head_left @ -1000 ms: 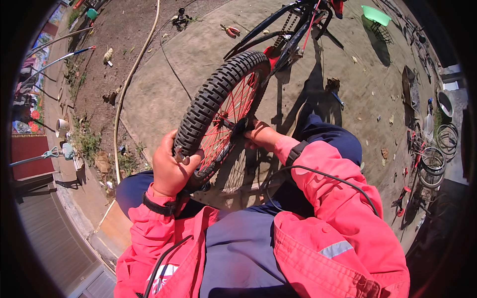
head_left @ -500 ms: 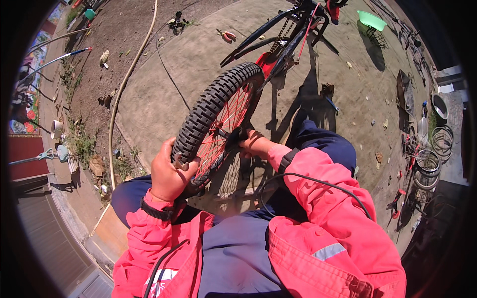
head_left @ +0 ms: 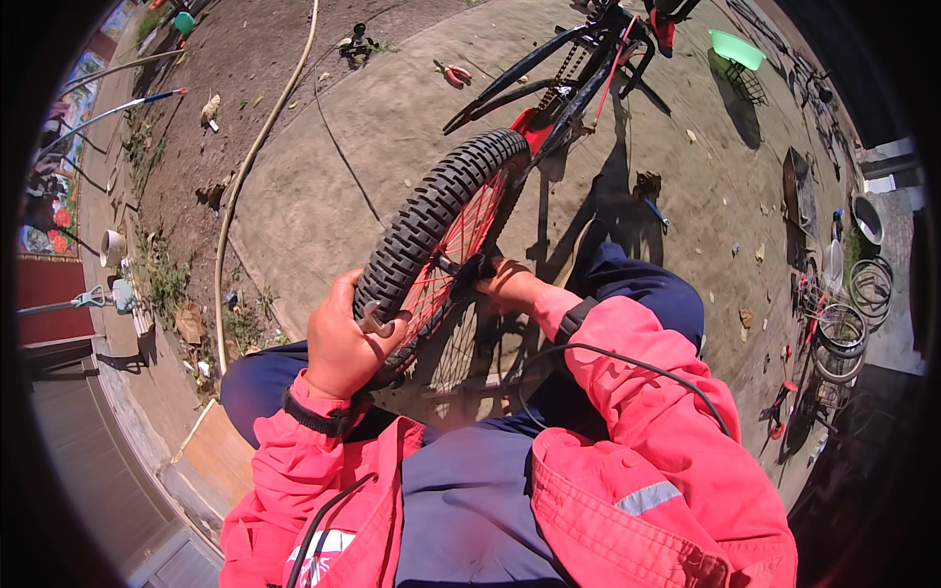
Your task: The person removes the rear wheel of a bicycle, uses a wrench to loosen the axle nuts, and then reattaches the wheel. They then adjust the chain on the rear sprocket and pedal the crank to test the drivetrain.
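Observation:
A bicycle wheel (head_left: 416,241) with a knobby black tyre and red spokes stands tilted between my knees, joined to a dark bicycle frame (head_left: 584,90) that reaches away to the far right. My left hand (head_left: 345,338) is closed at the near left side of the tyre. From its fingers sticks the hooked metal end of what looks like an open-end wrench (head_left: 375,318); the rest is hidden in the palm. On the wheel's right side, my right hand (head_left: 512,288) is closed at the hub (head_left: 465,275). Its fingertips, and whatever they hold, are hidden.
Red-handled pliers (head_left: 453,74) lie beyond the wheel. A blue-handled tool (head_left: 658,209) lies to its right. A long hose (head_left: 257,147) runs along the left. A green basin (head_left: 736,49) sits at the far right, and several loose wheels and rims (head_left: 843,326) lie at the right edge.
The wheel and my left hand sit slightly further right in the picture. My left hand, with the wrench, still touches the tyre; my right hand stays at the hub.

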Demonstrator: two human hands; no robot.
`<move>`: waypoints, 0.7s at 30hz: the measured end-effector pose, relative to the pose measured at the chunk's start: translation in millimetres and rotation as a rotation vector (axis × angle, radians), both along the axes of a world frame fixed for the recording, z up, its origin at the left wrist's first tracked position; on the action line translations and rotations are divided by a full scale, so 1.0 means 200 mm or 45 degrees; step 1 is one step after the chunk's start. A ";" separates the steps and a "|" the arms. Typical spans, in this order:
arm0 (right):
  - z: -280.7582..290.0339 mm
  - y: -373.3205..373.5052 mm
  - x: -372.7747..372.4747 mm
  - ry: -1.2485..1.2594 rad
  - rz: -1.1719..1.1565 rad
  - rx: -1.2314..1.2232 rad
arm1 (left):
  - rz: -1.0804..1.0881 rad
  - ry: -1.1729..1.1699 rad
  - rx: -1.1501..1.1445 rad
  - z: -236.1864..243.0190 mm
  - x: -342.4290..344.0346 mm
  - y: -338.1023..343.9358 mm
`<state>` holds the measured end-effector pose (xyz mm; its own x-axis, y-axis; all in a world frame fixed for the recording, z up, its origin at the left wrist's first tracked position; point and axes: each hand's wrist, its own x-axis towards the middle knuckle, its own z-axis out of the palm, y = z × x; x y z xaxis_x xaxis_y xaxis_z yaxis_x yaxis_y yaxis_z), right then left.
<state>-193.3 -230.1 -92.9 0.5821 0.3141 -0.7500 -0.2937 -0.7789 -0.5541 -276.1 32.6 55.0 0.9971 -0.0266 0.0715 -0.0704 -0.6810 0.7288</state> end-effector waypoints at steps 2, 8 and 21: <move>0.05 0.01 0.01 -0.142 -0.003 -0.122 | 0.003 0.000 0.020 0.00 0.00 0.00; 0.32 -0.02 -0.01 -0.586 0.051 -0.006 | 0.003 -0.017 0.066 -0.01 0.00 0.01; 0.62 0.06 -0.23 -0.488 -0.500 0.758 | -0.171 -0.053 -0.017 0.03 -0.09 -0.12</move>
<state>-240.2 -218.4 31.2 0.9156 0.3172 -0.2471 -0.1897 -0.2010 -0.9610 -294.9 9.3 60.0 0.9807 -0.1587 0.1143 -0.1911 -0.6538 0.7321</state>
